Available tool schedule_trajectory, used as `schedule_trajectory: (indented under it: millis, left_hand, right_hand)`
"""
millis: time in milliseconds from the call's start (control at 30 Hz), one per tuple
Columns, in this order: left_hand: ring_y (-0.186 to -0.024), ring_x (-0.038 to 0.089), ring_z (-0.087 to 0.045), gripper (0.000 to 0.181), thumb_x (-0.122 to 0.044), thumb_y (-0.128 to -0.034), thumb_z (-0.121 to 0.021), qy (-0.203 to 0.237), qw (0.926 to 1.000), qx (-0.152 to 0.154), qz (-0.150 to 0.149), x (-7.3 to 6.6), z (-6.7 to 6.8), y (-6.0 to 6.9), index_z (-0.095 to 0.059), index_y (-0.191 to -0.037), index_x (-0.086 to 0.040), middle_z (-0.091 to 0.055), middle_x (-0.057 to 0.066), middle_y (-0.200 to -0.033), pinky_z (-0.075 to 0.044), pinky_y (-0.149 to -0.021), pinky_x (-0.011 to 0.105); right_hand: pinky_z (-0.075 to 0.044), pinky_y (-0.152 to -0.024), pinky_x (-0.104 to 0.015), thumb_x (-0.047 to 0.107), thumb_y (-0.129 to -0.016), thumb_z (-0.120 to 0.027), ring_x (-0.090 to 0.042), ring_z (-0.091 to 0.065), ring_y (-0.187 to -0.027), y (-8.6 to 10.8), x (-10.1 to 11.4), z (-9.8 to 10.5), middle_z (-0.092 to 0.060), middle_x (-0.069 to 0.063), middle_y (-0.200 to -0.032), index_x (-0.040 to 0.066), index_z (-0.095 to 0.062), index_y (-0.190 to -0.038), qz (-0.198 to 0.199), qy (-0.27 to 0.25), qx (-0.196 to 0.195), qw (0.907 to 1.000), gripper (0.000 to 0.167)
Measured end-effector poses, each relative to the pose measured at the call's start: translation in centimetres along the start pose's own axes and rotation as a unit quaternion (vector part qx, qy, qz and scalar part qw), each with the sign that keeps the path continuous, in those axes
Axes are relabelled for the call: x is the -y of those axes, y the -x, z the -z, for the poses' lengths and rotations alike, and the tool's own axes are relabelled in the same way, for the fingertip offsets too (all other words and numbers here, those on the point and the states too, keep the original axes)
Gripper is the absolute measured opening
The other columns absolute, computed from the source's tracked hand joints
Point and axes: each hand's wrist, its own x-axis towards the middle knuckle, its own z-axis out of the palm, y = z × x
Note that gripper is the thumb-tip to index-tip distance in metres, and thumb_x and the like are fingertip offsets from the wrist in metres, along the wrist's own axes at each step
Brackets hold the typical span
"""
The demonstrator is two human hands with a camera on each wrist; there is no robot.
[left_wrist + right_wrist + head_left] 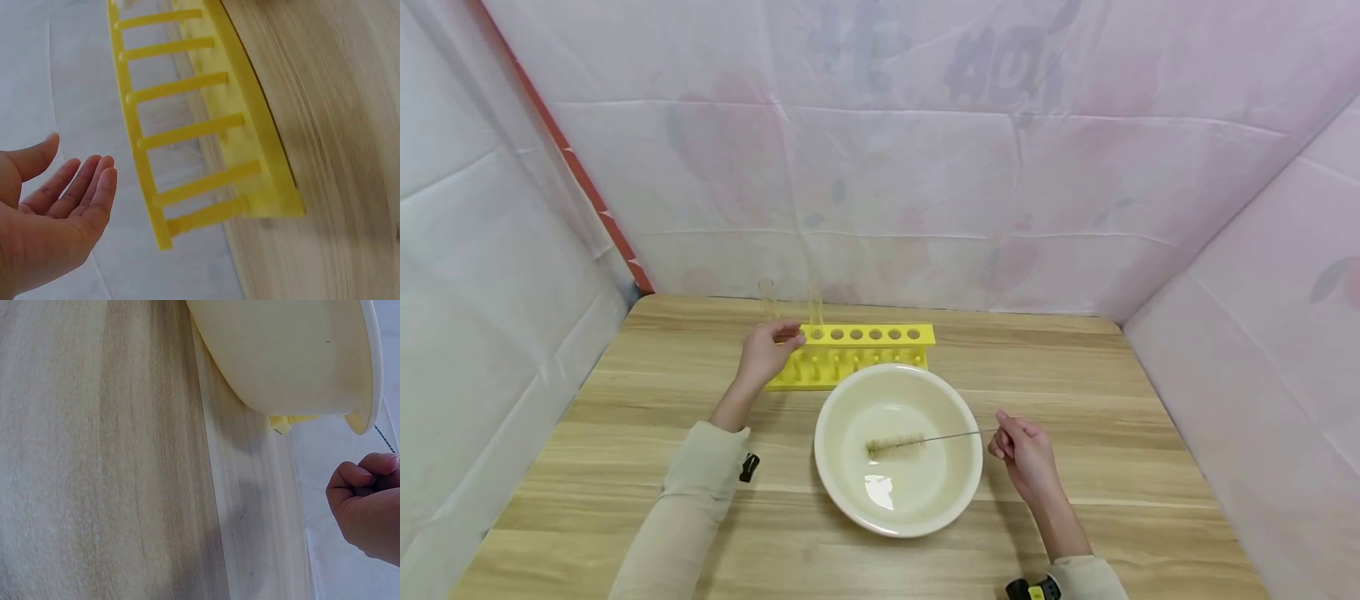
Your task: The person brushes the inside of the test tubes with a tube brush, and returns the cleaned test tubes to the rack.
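Observation:
At the left end of the yellow test tube rack [805,386], my left hand [766,354] is raised with its fingers loosely bent. In the left wrist view that hand [65,215] has nothing between thumb and fingers, beside the rack's pegs. Two clear test tubes stick up there, a leftmost tube [767,298] behind my fingers and a second tube [816,310] just right of them; the leftmost one's lower part is hidden. My right hand [1026,454] pinches the wire handle of a test tube brush [895,444], whose bristles are over the cream basin [928,492].
Wooden table [1037,367] carries the rack at the back and the basin in front of it. Light reflects off the basin's inside. White patterned cloth [887,175] hangs behind and at both sides. Several rack holes to the right hold no tube.

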Motion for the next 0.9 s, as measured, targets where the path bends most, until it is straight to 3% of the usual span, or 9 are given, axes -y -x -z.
schedule_trajectory:
  millis: [100,333,700,900]
  left_hand:
    - [-0.102,0.032,-0.056,0.031,-0.009,-0.0892,-0.059,-0.003,0.9999,-0.001,0.012,-0.3,-0.8,-0.4,-0.058,-0.117,0.005,-0.06,0.02,-0.109,-0.048,-0.083,0.038]
    - [-0.105,0.03,-0.055,0.032,-0.006,-0.0882,-0.059,0.031,0.9983,-0.038,0.03,-0.8,-1.8,-1.4,-0.056,-0.119,0.005,-0.059,0.019,-0.115,-0.046,-0.086,0.037]
    - [-0.106,0.03,-0.055,0.033,-0.008,-0.0884,-0.06,0.011,0.9979,-0.009,0.064,-1.0,-2.2,-2.3,-0.057,-0.119,0.002,-0.059,0.018,-0.115,-0.047,-0.085,0.037]
    - [-0.102,0.03,-0.056,0.032,-0.005,-0.0859,-0.062,-0.004,0.9977,-0.004,0.067,-0.6,-2.2,-2.5,-0.059,-0.117,0.003,-0.06,0.018,-0.112,-0.048,-0.083,0.036]
  right_hand:
    - [-0.035,-0.052,-0.021,0.008,-0.095,-0.048,-0.011,-0.034,-0.048,0.1,-0.1,-0.1,-0.03,-0.001,-0.051,0.007,-0.039,-0.051,-0.003,0.001,-0.001,1.0,0.045]
    - [-0.035,-0.052,-0.021,0.009,-0.095,-0.049,-0.011,-0.034,-0.049,0.1,-0.2,-0.2,-0.031,-0.001,-0.051,0.007,-0.039,-0.051,-0.004,0.006,-0.002,1.0,0.044]
    - [-0.035,-0.052,-0.021,0.006,-0.095,-0.046,-0.011,-0.035,-0.047,0.2,-0.5,-0.2,-0.032,0.001,-0.048,0.007,-0.038,-0.05,-0.009,0.009,-0.002,0.9999,0.046]
    - [-0.035,-0.052,-0.021,0.007,-0.095,-0.048,-0.011,-0.034,-0.047,0.2,-0.5,-0.3,-0.031,0.0,-0.048,0.007,-0.038,-0.05,-0.011,0.007,-0.003,0.9999,0.046]
